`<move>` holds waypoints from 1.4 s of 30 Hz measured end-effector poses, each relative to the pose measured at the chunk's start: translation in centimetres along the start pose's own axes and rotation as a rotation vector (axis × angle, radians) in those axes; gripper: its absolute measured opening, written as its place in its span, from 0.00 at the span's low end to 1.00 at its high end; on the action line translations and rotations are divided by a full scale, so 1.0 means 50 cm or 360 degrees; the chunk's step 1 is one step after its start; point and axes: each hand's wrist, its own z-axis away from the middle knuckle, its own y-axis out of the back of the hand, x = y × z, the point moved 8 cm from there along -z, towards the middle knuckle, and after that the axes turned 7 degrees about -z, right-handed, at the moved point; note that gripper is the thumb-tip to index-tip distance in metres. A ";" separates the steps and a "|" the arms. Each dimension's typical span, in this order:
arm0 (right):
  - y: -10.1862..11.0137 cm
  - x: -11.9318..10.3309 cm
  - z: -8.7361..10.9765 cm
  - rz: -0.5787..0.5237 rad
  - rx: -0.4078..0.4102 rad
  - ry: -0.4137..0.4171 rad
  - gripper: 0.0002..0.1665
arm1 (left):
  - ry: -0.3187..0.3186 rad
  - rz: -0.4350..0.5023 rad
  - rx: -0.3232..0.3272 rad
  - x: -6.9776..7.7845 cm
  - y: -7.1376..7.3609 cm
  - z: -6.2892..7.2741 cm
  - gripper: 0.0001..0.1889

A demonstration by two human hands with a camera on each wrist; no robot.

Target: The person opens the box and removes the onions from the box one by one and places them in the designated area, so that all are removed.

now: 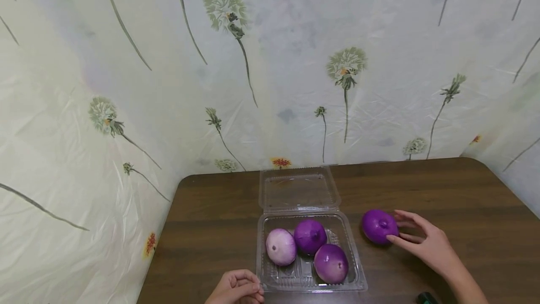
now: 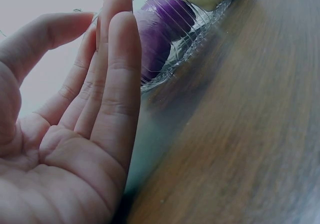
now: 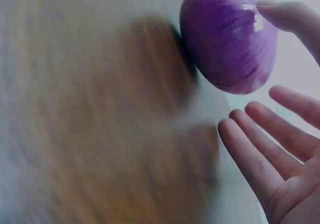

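Observation:
A clear plastic clamshell container (image 1: pixel 310 286) stands on the table with its lid (image 1: pixel 298 189) folded back. Three onions sit in it: a pale one (image 1: pixel 281 247), a dark purple one (image 1: pixel 310 237) and a purple one (image 1: pixel 331 264). My left hand (image 1: pixel 237 287) pinches the container's near left corner between thumb and fingers. On the wood to the right of the container lies another purple onion (image 1: pixel 379 227). My right hand (image 1: pixel 430 243) reaches it from the right, fingers spread; the thumb tip is right at its skin in the right wrist view, the other fingers apart from it.
The brown wooden table (image 1: pixel 211 229) meets a wall covering (image 1: pixel 287 83) printed with dandelions at its back and left. A small dark green object (image 1: pixel 426 298) shows at the bottom edge, near my right forearm.

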 end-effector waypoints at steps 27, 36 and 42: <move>-0.013 -0.167 -0.017 0.0289 0.0009 0.0515 0.43 | -0.0030 0.0078 -0.0051 0.004 -0.005 0.000 0.06; -0.072 -0.230 -0.034 0.0438 -0.0206 0.0750 0.44 | 0.0000 0.0097 -0.0027 0.004 -0.005 0.001 0.06; -0.113 -0.255 -0.040 0.0475 -0.0385 0.0908 0.45 | -0.0001 0.0098 -0.0029 0.003 -0.004 0.001 0.06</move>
